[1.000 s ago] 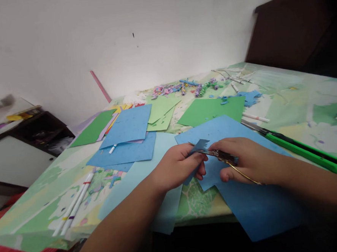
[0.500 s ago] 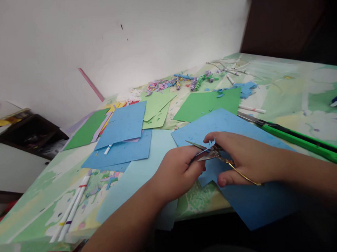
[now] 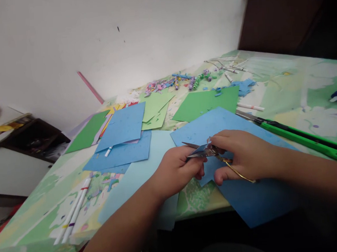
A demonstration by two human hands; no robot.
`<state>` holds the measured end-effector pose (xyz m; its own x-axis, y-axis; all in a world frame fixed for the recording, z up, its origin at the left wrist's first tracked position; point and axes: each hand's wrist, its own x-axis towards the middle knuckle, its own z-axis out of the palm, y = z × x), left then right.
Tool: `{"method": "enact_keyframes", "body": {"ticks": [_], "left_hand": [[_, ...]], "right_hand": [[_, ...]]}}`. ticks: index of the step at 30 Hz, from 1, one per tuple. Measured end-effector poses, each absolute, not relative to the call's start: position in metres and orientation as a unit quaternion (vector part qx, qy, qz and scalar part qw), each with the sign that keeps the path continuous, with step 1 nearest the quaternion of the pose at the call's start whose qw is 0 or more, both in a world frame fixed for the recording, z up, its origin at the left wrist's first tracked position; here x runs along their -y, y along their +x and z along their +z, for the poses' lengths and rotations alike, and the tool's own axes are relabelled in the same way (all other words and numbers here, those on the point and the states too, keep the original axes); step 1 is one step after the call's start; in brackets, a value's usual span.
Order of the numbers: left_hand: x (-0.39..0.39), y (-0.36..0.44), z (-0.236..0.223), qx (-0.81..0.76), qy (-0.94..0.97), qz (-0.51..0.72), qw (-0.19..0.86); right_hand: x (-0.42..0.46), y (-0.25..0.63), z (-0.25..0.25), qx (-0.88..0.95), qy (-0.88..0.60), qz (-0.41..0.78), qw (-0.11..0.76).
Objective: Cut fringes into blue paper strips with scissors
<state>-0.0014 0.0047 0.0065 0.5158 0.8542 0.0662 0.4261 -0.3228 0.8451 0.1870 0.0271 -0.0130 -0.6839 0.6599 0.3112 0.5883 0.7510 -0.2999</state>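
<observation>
My left hand point(image 3: 175, 171) pinches a small piece of blue paper point(image 3: 200, 150) with a fringed edge. My right hand point(image 3: 246, 155) grips small gold-handled scissors point(image 3: 216, 155), whose blades are parted around that piece. Both hands hover over a large blue sheet point(image 3: 246, 189) lying at the table's near edge and overhanging it.
More blue sheets point(image 3: 123, 136), green sheets point(image 3: 207, 102) and a pale blue sheet point(image 3: 137, 177) cover the patterned table point(image 3: 298, 95). A long green-handled tool point(image 3: 297, 133) lies to the right. White paper sticks point(image 3: 75, 211) lie near the left front edge. Rolled paper bits point(image 3: 183, 81) sit by the wall.
The blue piece has turned flatter and lower between my hands, and the scissors' blades have worked further along its fringed edge. The view shifted slightly.
</observation>
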Motion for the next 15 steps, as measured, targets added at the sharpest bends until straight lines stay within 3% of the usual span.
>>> {"method": "enact_keyframes", "body": {"ticks": [8, 15], "left_hand": [[-0.0078, -0.0012, 0.0049, -0.387, 0.652, 0.267, 0.594], [-0.0053, 0.002, 0.005, -0.405, 0.664, 0.292, 0.556]], "right_hand": [[-0.0277, 0.1876, -0.0123, 0.917, -0.347, 0.071, 0.185], [-0.0288, 0.1878, -0.0066, 0.916, -0.353, 0.129, 0.144]]}}
